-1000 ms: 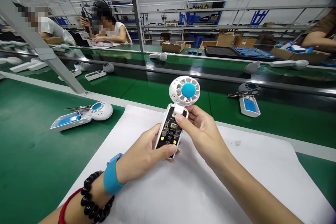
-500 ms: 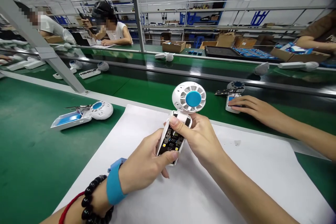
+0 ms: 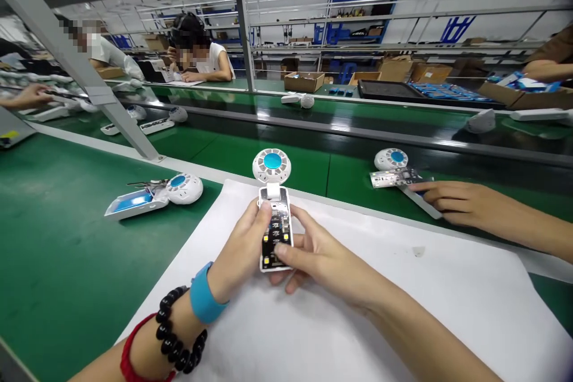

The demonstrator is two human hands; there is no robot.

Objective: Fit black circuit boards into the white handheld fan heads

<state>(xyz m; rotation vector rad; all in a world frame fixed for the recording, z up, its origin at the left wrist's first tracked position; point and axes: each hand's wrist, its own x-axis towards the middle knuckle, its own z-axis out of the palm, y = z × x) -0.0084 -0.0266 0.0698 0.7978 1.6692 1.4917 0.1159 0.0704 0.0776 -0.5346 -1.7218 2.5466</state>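
Observation:
I hold a small white hand fan (image 3: 274, 209) with both hands above a white sheet (image 3: 340, 316). Its round head with a blue centre (image 3: 271, 165) points away from me. The handle is open and shows a black circuit board. My left hand (image 3: 242, 253) grips the handle from the left, thumb on its upper edge. My right hand (image 3: 313, 256) grips it from the right, thumb pressed on the board's lower part.
Another open fan (image 3: 152, 196) lies on the green table at the left. A co-worker's hand (image 3: 452, 203) at the right touches a fan with a loose board (image 3: 396, 170). A conveyor belt with more fans runs behind. A slanted metal post (image 3: 89, 80) stands at the left.
The fan has come down and nearer, now pointing straight away. My right thumb slid from the top of the board to its lower part. The co-worker's hand reached in and pulled the right fan nearer.

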